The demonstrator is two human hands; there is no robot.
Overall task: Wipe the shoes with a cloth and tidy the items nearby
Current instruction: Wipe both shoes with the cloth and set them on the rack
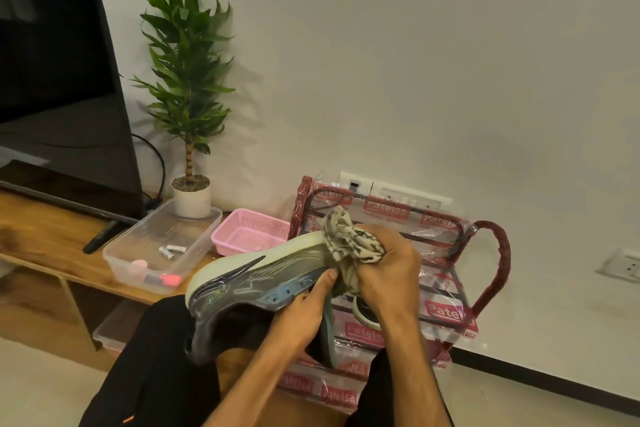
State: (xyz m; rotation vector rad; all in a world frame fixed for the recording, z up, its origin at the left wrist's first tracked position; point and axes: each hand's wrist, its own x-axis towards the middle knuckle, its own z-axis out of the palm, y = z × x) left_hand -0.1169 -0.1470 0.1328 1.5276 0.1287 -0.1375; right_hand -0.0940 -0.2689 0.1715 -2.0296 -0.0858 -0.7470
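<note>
white wall [415, 80] behind. left hand [304, 308] grips the shoe [249, 281], right hand [388, 270] clutches the cloth [349, 239]. hard rubbing could wrench the shoe free.

The low wooden bench [34, 229] carried a black flat television [52, 62], a slim black remote [100, 236], a clear plastic tub [145, 236], a pink perforated plastic basket [228, 246] and a green plant in a white pot [191, 201].

Left hand [304, 308], right hand [391, 263], fingers [375, 251] curled

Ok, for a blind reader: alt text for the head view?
A left hand holds a grey sneaker sideways while the right hand grips a bunched patterned cloth against it. Behind: plastic-wrapped rack, pink basket, clear container.
</note>
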